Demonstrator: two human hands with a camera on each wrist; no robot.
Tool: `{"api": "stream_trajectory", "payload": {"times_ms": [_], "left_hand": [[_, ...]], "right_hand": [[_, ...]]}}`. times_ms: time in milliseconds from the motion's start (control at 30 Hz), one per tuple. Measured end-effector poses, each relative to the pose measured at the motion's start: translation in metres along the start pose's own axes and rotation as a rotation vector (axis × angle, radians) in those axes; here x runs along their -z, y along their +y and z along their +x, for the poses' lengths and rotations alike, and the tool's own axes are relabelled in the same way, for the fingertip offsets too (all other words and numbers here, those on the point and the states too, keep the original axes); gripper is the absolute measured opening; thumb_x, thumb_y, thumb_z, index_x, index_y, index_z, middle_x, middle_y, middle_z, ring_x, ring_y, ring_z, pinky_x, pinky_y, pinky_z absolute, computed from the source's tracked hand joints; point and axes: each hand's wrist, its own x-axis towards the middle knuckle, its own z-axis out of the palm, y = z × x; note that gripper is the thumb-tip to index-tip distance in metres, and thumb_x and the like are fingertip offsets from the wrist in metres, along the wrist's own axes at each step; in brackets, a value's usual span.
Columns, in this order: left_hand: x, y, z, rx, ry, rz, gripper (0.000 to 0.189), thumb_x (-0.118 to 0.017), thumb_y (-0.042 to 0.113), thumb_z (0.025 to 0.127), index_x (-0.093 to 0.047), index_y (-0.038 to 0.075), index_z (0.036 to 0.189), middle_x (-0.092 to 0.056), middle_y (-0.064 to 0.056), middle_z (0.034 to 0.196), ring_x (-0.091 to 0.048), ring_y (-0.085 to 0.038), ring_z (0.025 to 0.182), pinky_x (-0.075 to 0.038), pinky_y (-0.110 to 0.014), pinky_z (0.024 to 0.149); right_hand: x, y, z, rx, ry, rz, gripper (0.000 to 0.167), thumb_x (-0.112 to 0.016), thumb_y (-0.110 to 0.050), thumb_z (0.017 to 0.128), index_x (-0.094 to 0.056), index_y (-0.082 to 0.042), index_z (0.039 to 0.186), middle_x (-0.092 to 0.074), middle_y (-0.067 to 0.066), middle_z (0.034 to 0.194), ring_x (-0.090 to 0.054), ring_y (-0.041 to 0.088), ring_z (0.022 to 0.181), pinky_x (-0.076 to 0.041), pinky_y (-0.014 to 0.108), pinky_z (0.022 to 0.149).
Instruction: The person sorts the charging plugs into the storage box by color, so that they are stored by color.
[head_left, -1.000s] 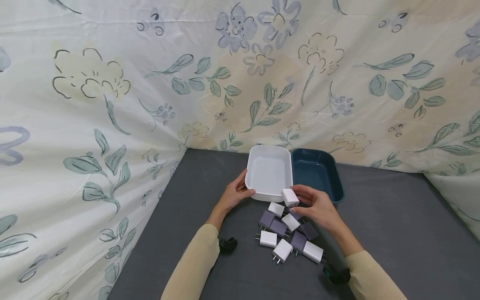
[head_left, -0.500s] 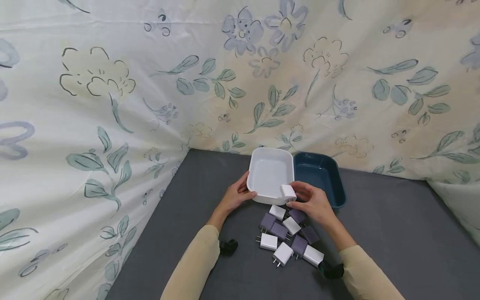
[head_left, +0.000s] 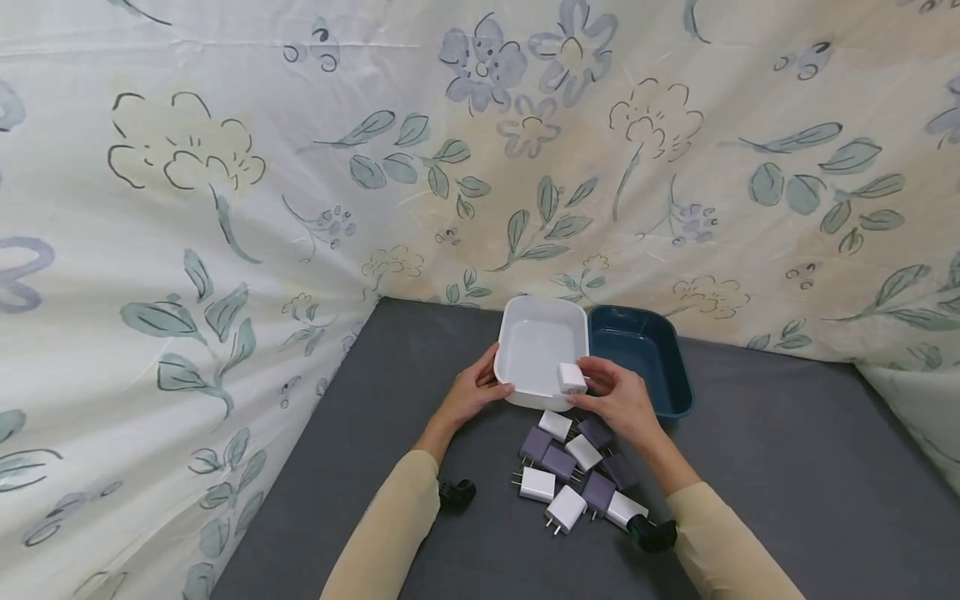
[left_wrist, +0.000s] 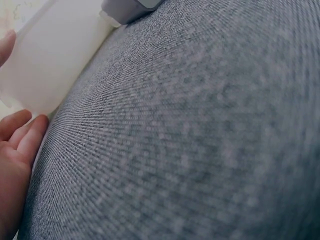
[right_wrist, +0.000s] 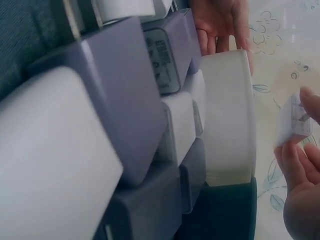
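My right hand (head_left: 621, 402) pinches a white USB wall charger (head_left: 571, 378) between thumb and fingers, over the near right corner of a white dish (head_left: 538, 346). In the right wrist view this charger (right_wrist: 291, 120) is above the dish's rim, its prongs toward the hand. At the dish's near left corner my left hand (head_left: 471, 393) grips the side, thumb at the front and fingers along the left wall. Just in front of the dish lies a pile of white chargers (head_left: 566, 507) and purple chargers (head_left: 558, 461), some touching each other.
A dark teal dish (head_left: 637, 343) stands against the white dish's right side. Both sit on a grey cloth-covered table (head_left: 772, 467), near the floral curtain (head_left: 480, 167) behind. Black wrist straps (head_left: 456, 494) show at both wrists, the right one overlapping a white charger.
My right hand has carried the white charger up and left, from the dish's front edge to over its near right corner. The left hand keeps its place on the dish.
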Motion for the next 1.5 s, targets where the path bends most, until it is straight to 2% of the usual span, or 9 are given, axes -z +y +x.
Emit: {"api": "stream_trajectory", "payload": {"times_ms": [133,333,500,667,800,1067,1200,1333,1500], "left_hand": [[0.001,0.0,-0.002,-0.011,-0.002,-0.003,0.087,-0.07,0.009,0.089,-0.016,0.007,0.157,-0.03,-0.021,0.157,-0.037,-0.033,0.143,-0.038,-0.047,0.112],[0.002,0.001,-0.004,-0.018,0.007,-0.005,0.086,-0.071,0.008,0.089,-0.018,0.008,0.156,-0.031,-0.02,0.157,-0.038,-0.033,0.142,-0.039,-0.046,0.112],[0.003,0.002,-0.006,-0.019,-0.009,-0.024,0.086,-0.07,0.008,0.089,-0.017,0.006,0.156,-0.028,-0.024,0.156,-0.035,-0.038,0.142,-0.035,-0.053,0.113],[0.002,0.0,-0.006,-0.031,-0.005,-0.026,0.086,-0.07,0.006,0.089,-0.017,0.004,0.156,-0.027,-0.025,0.156,-0.034,-0.041,0.142,-0.035,-0.055,0.111],[0.003,0.0,-0.006,-0.036,-0.005,-0.017,0.087,-0.071,0.008,0.088,-0.017,0.006,0.156,-0.027,-0.023,0.157,-0.034,-0.039,0.142,-0.037,-0.052,0.111],[0.003,0.0,-0.006,-0.027,-0.019,-0.017,0.088,-0.071,0.01,0.089,-0.016,0.006,0.157,-0.027,-0.022,0.158,-0.034,-0.037,0.143,-0.037,-0.048,0.112],[0.003,-0.001,-0.005,-0.029,-0.019,-0.021,0.088,-0.071,0.009,0.089,-0.015,0.005,0.156,-0.026,-0.022,0.158,-0.033,-0.038,0.143,-0.037,-0.047,0.112],[0.003,-0.001,-0.005,-0.032,-0.022,-0.014,0.087,-0.071,0.01,0.089,-0.015,0.005,0.156,-0.026,-0.022,0.158,-0.033,-0.038,0.143,-0.037,-0.049,0.112],[0.003,-0.003,-0.005,-0.035,-0.02,-0.018,0.088,-0.072,0.011,0.089,-0.016,0.006,0.157,-0.027,-0.021,0.158,-0.033,-0.038,0.144,-0.037,-0.048,0.112]], "right_hand": [[-0.005,-0.004,0.001,-0.01,0.026,-0.023,0.059,-0.084,-0.014,0.075,-0.059,-0.01,0.129,-0.062,0.017,0.131,-0.063,0.033,0.119,-0.057,0.034,0.088],[-0.013,-0.008,0.001,0.003,0.012,-0.034,0.065,-0.083,-0.011,0.077,-0.055,-0.005,0.135,-0.059,0.019,0.134,-0.062,0.035,0.119,-0.055,0.038,0.091],[-0.016,-0.014,-0.001,0.0,0.072,-0.078,0.071,-0.083,-0.021,0.078,-0.051,-0.008,0.141,-0.058,0.016,0.138,-0.061,0.033,0.121,-0.053,0.039,0.092],[-0.012,-0.015,-0.003,0.001,0.104,-0.083,0.069,-0.081,-0.029,0.08,-0.052,-0.01,0.14,-0.056,0.015,0.14,-0.061,0.034,0.121,-0.053,0.039,0.093],[-0.01,-0.013,-0.004,0.001,0.098,-0.07,0.063,-0.08,-0.032,0.082,-0.056,-0.009,0.136,-0.061,0.015,0.134,-0.062,0.034,0.12,-0.055,0.034,0.093],[-0.007,-0.01,-0.011,0.043,0.056,-0.033,0.053,-0.077,-0.03,0.085,-0.06,-0.005,0.129,-0.068,0.014,0.122,-0.067,0.028,0.11,-0.054,0.012,0.084],[-0.007,-0.009,-0.015,0.039,0.045,-0.027,0.049,-0.075,-0.027,0.087,-0.061,-0.004,0.128,-0.069,0.015,0.12,-0.067,0.028,0.109,-0.051,0.008,0.082],[-0.005,-0.023,-0.024,0.024,0.031,-0.039,0.043,-0.071,-0.019,0.09,-0.06,0.0,0.127,-0.069,0.019,0.12,-0.066,0.032,0.11,-0.05,0.007,0.081],[-0.003,-0.008,-0.025,0.037,0.034,-0.019,0.043,-0.073,-0.026,0.089,-0.063,-0.005,0.124,-0.07,0.015,0.118,-0.067,0.01,0.103,-0.052,0.009,0.082]]}}
